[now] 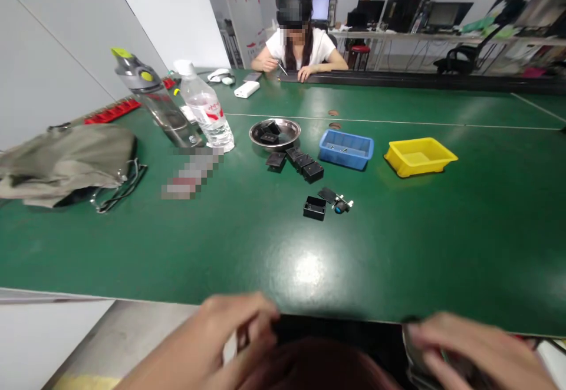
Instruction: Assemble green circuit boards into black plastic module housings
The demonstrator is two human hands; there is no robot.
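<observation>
Low in the view, my left hand (241, 328) is at the table's near edge, its fingers curled in. Anything inside that curl is hidden. My right hand (473, 343) is blurred at the lower right, with fingers partly stretched and apart, beside a greyish, unclear item (415, 354) below the edge. Farther in on the green table (198, 248), away from both hands, sits an open black plastic box (315, 208). Next to it lie a flat black piece (328, 195) and a small metal-and-black part with a blue spot (340, 206).
Behind these stand a steel bowl (289, 136) with black parts, more black boxes (312, 171), a blue bin (347, 151) with small pieces and a yellow bin (420, 157). At left are a water bottle (212, 115), a grey bottle (161, 107) and a bag (75, 163). A person (298, 42) sits opposite.
</observation>
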